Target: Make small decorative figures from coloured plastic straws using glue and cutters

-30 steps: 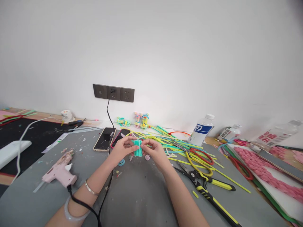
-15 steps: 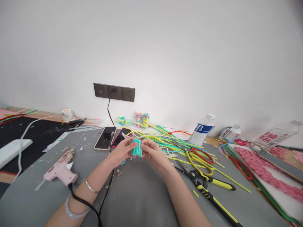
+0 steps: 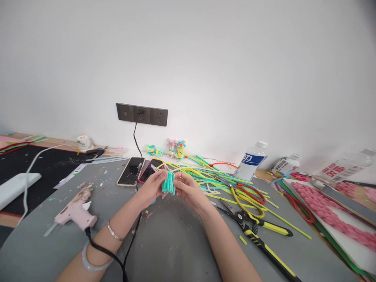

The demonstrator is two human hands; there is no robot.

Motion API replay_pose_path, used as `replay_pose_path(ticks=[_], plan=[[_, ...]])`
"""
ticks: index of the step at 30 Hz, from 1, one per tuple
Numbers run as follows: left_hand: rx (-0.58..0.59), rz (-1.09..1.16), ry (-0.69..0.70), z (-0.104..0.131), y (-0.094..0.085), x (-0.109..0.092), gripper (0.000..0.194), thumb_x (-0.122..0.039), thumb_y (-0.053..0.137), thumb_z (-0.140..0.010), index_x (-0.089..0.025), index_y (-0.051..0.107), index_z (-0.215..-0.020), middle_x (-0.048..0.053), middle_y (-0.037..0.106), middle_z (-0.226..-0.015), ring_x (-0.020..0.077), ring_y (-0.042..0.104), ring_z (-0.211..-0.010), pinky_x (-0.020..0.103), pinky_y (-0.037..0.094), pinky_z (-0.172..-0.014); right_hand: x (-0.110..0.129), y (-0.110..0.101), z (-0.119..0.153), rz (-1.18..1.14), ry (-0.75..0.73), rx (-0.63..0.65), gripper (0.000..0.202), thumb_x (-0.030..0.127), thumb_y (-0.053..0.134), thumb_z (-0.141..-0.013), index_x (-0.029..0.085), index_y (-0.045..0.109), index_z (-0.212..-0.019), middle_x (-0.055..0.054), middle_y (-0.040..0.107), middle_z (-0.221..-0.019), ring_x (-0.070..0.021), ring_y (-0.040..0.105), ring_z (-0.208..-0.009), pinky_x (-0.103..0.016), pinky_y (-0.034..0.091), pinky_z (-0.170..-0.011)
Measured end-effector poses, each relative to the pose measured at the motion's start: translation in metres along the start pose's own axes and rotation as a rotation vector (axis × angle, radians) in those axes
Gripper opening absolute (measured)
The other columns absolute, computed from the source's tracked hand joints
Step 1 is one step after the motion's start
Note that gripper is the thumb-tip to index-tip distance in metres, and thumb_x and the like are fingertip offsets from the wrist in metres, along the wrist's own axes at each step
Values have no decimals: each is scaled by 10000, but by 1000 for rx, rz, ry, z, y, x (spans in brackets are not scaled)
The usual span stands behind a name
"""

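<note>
Between my two hands, above the grey mat (image 3: pixel 173 239), is a bundle of turquoise pipe cleaners (image 3: pixel 168 184) folded side by side. My left hand (image 3: pixel 151 188) pinches its left side, and my right hand (image 3: pixel 188 192) grips the right edge with thumb and fingers. Some fingertips are hidden behind the bundle. Just beyond the hands lie two phones, one pale-framed (image 3: pixel 131 171) and one pink-framed (image 3: pixel 149 171). Loose yellow and green pipe cleaners (image 3: pixel 202 172) spread out behind and to the right of my right hand.
A pink glue gun (image 3: pixel 76 211) lies left, its black cord passing over my left forearm. Yellow-black pliers (image 3: pixel 249 227) and red-and-yellow-handled scissors (image 3: pixel 246 196) rest at right. Small pipe-cleaner figures (image 3: pixel 176 149) stand by the wall. A bottle (image 3: pixel 251 160) stands at the back right.
The turquoise bundle has tilted and shifted slightly left, its lower ends fanning a little. My left thumb has moved up toward its top; both hands still hold it.
</note>
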State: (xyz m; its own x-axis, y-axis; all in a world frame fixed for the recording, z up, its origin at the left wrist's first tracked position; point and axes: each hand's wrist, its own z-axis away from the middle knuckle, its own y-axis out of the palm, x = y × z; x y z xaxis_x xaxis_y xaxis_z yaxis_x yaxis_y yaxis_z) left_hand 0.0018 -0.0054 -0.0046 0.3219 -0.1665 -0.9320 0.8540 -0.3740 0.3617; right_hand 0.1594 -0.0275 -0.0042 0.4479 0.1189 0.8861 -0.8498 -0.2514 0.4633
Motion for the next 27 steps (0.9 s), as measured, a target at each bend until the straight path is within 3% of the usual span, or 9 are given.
replay_pose_path(ticks=[6, 12, 15, 19, 24, 27], plan=[[-49, 93, -109, -3, -3, -2, 322, -461, 730, -810, -166, 630, -891, -6, 630, -666, 100, 584, -526, 185, 502, -449, 1, -1, -2, -44, 6, -71, 350, 346, 889, -602, 206, 641, -805, 45, 614, -660, -91, 550, -557, -202, 423, -517], [-73, 201, -254, -7, -5, -3, 246, -340, 532, -972, -136, 640, -888, 32, 671, -666, 86, 620, -486, 146, 519, -442, -1, -3, -3, -99, 36, -84, 375, 322, 871, -629, 197, 687, -931, 16, 664, -734, -87, 576, -585, -189, 447, -531], [-91, 222, -262, -7, -5, -4, 240, -341, 549, -966, -132, 643, -896, 15, 655, -637, 72, 598, -441, 128, 499, -410, -1, -5, -3, -111, 35, -71, 364, 316, 851, -654, 194, 710, -967, 8, 678, -772, -79, 581, -609, -178, 461, -555], [-91, 248, -271, -7, -6, -4, 251, -384, 612, -927, -142, 647, -871, 2, 652, -625, 69, 587, -426, 130, 493, -401, 1, -5, -2, -165, 38, -88, 263, 264, 838, -645, 193, 709, -863, 26, 642, -684, -79, 563, -591, -180, 469, -572], [-27, 248, -289, -6, -5, -4, 336, -435, 568, -941, -126, 668, -856, 26, 653, -610, 102, 615, -476, 168, 520, -433, 1, -4, -2, -204, 43, -103, 228, 252, 844, -615, 184, 696, -773, 39, 596, -598, -84, 557, -576, -184, 488, -594], [-20, 273, -276, -7, -4, -5, 317, -382, 511, -978, -114, 665, -910, 41, 663, -660, 121, 643, -540, 189, 543, -467, -1, -7, -4, -221, 28, -137, 260, 285, 863, -610, 184, 705, -791, 35, 610, -601, -91, 569, -585, -190, 495, -587]])
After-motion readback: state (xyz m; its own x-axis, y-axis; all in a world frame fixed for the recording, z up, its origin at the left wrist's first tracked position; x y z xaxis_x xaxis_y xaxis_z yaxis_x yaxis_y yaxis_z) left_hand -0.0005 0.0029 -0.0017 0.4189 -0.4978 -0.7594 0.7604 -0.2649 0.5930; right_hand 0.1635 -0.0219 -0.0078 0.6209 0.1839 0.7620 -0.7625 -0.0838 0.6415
